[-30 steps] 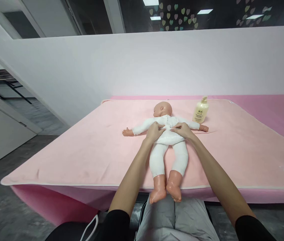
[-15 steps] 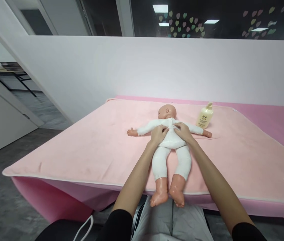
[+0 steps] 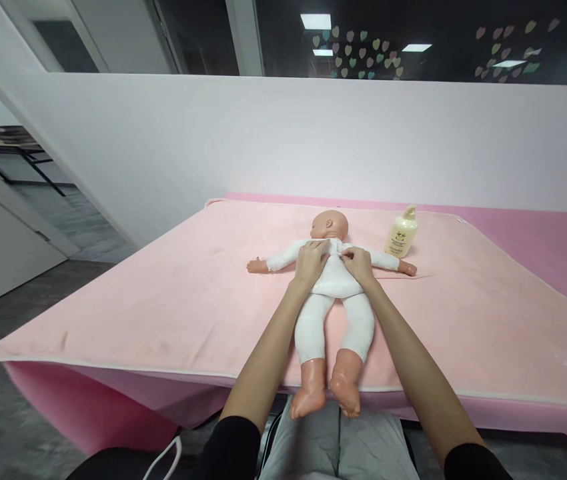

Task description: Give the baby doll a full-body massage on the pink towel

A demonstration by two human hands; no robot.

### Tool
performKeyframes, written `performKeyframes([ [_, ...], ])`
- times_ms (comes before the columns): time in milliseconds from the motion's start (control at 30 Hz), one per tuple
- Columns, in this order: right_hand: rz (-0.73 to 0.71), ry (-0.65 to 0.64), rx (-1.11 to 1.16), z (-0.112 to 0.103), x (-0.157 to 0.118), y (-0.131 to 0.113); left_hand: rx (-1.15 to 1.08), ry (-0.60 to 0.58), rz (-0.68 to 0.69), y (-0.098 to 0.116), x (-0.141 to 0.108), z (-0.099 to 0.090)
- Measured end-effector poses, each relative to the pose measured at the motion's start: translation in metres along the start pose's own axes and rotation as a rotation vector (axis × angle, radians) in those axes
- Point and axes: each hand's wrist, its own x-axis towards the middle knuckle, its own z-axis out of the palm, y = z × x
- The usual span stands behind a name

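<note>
A baby doll (image 3: 336, 277) in a white cloth body lies on its front, head turned to the left, arms stretched sideways. My left hand (image 3: 310, 262) rests on the left of its upper back, near the shoulder, fingers laid out flat. On the other side of the spine, my right hand (image 3: 358, 261) touches the upper back with its fingers slightly bent. Neither hand grips anything that I can see. The doll's feet reach past the near table edge. Close to its right-hand arm stands a pale yellow pump bottle (image 3: 401, 233).
A pink blanket (image 3: 163, 287) with a white edge covers the table, over a darker pink cloth (image 3: 543, 247). Behind the table rises a white wall (image 3: 363, 140) with dark glass above. A black seat (image 3: 108, 465) and white cable (image 3: 163, 459) are at lower left.
My left hand has slid up the doll's back toward the shoulder, its fingers straighter. My right hand has stayed at the upper back, its fingers slightly more bent. The view has shifted slightly.
</note>
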Motion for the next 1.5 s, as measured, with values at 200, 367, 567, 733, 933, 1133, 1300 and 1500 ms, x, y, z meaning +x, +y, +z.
performKeyframes([
  [200,-0.082,0.059,0.025,-0.002,-0.005,-0.002,0.051,-0.083,-0.119,-0.002,0.007,0.012],
  [367,-0.292,0.233,0.094,-0.004,-0.010,-0.006,-0.040,-0.062,-0.152,-0.004,0.006,0.011],
  [567,-0.057,0.056,0.011,0.008,0.011,0.005,-0.086,-0.067,-0.172,-0.008,0.004,0.015],
  [733,0.012,0.037,-0.055,0.012,0.020,0.003,-0.252,-0.014,-0.159,-0.018,-0.009,0.021],
  [933,-0.104,0.088,0.017,0.004,-0.010,0.000,-0.388,-0.030,-0.097,-0.026,-0.032,0.016],
  [1133,-0.099,0.050,0.236,-0.011,-0.038,0.009,-0.384,-0.059,-0.108,-0.023,-0.041,0.007],
  [1300,-0.071,0.037,0.207,-0.015,-0.038,0.005,-0.390,0.058,-0.140,-0.020,-0.039,0.002],
  [1500,-0.075,0.030,0.193,-0.018,-0.039,0.001,-0.400,0.148,-0.227,-0.017,-0.040,0.001],
])
